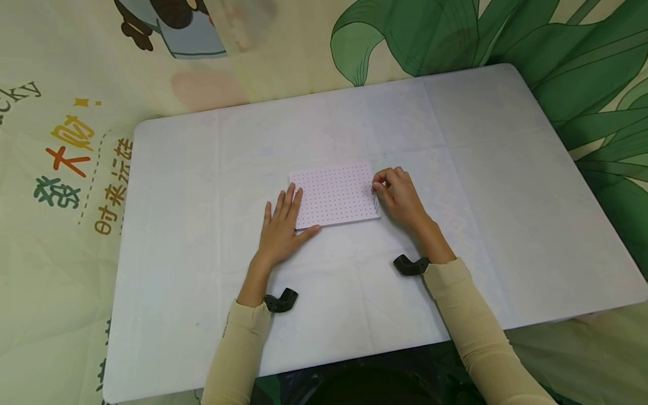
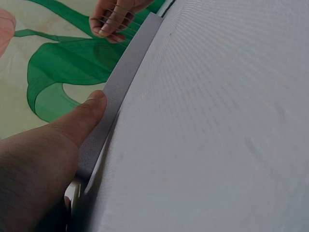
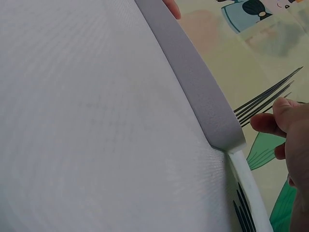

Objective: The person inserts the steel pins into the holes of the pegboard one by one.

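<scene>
A pale pink board [image 1: 334,194] dotted with a grid of small holes lies flat on the table; its thick grey side [image 3: 193,77] shows in the right wrist view. My left hand [image 1: 280,228] rests at its left end with fingers straight, thumb [image 2: 89,113] against the near side. Several thin dark pointed needles [image 3: 263,101] stand up from the board's right end. At that end my right hand [image 1: 402,197] has its fingers curled, thumb and index finger appearing to pinch a needle. The fingers partly hide the held needle.
A white cloth covers the table [image 1: 506,197], which has rounded corners. Printed fabric [image 1: 283,50] with green leaves and lettering hangs behind and at the sides. Black wrist mounts [image 1: 282,301] sit on both forearms. The table's near edge is close to the body.
</scene>
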A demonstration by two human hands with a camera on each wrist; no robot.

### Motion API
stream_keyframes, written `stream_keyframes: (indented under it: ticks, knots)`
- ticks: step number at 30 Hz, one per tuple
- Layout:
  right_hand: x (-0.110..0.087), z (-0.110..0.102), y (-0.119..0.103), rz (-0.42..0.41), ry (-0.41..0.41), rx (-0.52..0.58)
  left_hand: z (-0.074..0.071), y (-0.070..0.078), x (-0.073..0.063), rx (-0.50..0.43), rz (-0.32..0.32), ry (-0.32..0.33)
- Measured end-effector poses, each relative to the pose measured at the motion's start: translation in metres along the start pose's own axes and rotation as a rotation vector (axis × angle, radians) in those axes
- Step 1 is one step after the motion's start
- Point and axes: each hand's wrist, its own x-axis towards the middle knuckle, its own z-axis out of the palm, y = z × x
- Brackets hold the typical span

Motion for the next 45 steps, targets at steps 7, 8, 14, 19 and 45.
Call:
stream_keyframes:
  ticks: [7, 8, 14, 19, 45]
  knots:
    - [0.000, 0.000, 0.001, -0.015, -0.010, -0.052, 0.000, 0.000, 0.000, 0.008, -0.002, -0.005]
    - [0.001, 0.000, 0.001, -0.019, -0.011, -0.058, 0.001, 0.000, 0.000, 0.009, -0.003, -0.006]
    - [0.001, 0.001, 0.002, -0.045, -0.007, -0.089, 0.001, -0.001, 0.001, 0.009, -0.003, -0.005]
    - [0.001, 0.003, 0.005, -0.103, -0.002, -0.132, 0.002, -0.001, 0.001, 0.010, -0.004, -0.003]
    - [-0.001, 0.004, 0.010, -0.123, 0.045, -0.073, 0.002, 0.000, 0.000, 0.000, 0.006, 0.008]
